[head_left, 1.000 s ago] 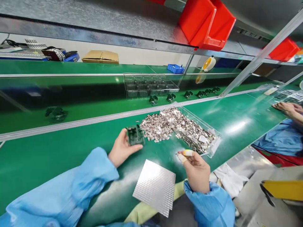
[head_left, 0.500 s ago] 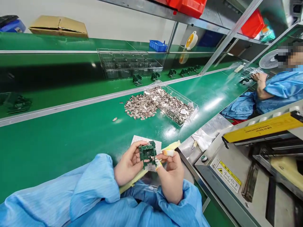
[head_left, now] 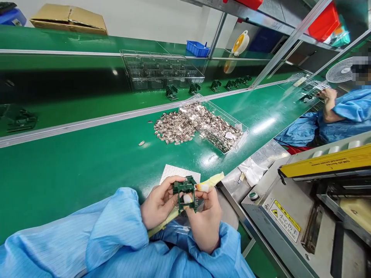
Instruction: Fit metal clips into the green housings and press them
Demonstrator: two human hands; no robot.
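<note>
A green plastic frame with an open middle is held up in front of my chest. My left hand is closed on its left side, fingers on the upper edge and thumb lower down. On the right, my right hand pinches the frame, and its white-wrapped thumb reaches into the opening. Whether a small piece sits under that thumb is hidden. Behind the frame lies a lined white sheet, with a yellow strip running past my hands. Farther forward, small metal pieces form a heap, partly spilling from a clear plastic box.
Several green frames stand along the back ledge near a clear compartment tray. At right is a grey machine with a yellow bar and a hand-injury warning label. A co-worker's hand works at the far right.
The green frame has been tilted, so its opening now faces me differently. My right thumb has moved left into it, where before it was at the right edge. The view has shifted slightly.
</note>
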